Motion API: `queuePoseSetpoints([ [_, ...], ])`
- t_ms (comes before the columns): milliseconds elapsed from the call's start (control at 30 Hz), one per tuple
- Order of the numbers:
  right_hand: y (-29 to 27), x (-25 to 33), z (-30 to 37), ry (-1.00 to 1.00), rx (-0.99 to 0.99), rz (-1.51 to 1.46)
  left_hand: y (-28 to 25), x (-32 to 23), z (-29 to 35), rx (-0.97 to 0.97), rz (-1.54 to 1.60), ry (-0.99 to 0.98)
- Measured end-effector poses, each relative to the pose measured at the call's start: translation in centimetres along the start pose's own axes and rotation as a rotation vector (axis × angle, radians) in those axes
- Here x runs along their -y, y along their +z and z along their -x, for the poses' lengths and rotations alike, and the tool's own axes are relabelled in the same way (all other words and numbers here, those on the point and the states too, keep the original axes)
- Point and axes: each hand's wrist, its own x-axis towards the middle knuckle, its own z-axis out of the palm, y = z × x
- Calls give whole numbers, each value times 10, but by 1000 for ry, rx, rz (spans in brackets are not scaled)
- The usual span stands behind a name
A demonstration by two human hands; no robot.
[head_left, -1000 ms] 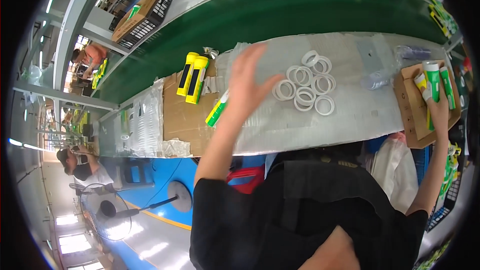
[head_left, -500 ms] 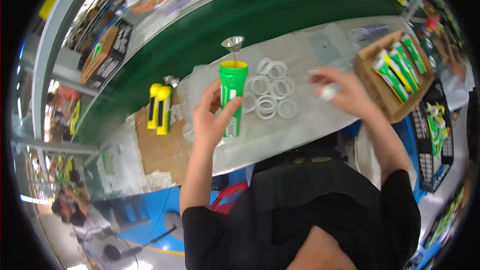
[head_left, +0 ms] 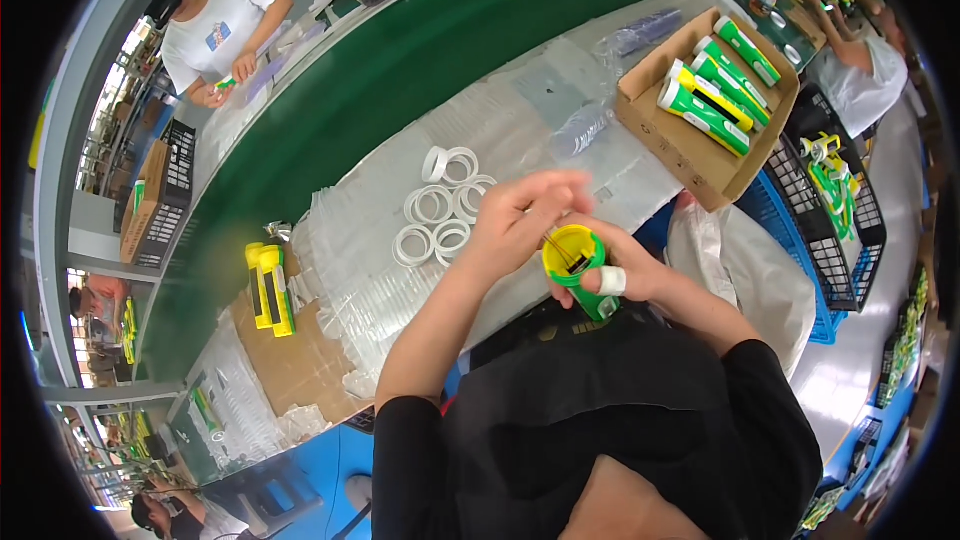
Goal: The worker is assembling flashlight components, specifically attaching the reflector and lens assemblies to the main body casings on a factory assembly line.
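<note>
Down from upright by the white plastic rings (head_left: 440,208) comes the green-and-yellow plastic torch body (head_left: 578,265) — now at the table's (head_left: 520,105) near edge, right hand (head_left: 640,275) wrapped around it, left hand (head_left: 520,220) fingers pinched into its open yellow mouth.

A green conveyor belt (head_left: 400,70) is being run diagonally past the workbench. White rings (head_left: 440,205) are being kept in a cluster on clear plastic sheeting (head_left: 360,270). Two yellow flashlight bodies (head_left: 268,287) are being stored side by side at the edge of a flat cardboard sheet (head_left: 290,365). Green and white flashlights (head_left: 715,90) are being held in an open cardboard box (head_left: 690,155). A blue crate (head_left: 815,240) is being kept beside that box. A person in a white shirt (head_left: 215,25) is being seated across the belt.
</note>
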Motion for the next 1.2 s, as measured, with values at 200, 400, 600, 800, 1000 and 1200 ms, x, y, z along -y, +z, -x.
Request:
queuePoseSetpoints([
  [200, -16, -15, 1, 88, -234, 69, 13, 0, 1, 103, -206, 51],
  [400, -25, -40, 0, -56, -414, 39, 24, 10, -13, 442, -367, 307],
  [600, -30, -15, 0, -60, -511, -112, 19, 64, -47, 37, -549, 61],
  [800, -40, -12, 9, -93, -597, -144, 14, 95, -55, 167, -892, -31],
  [1000, -45, -7, 3, -80, -539, -114, -3, 87, -53, 89, -846, 14],
  [1200, -39, -6, -9, -134, -505, -100, 6, 26, -32, 141, -455, 172],
])
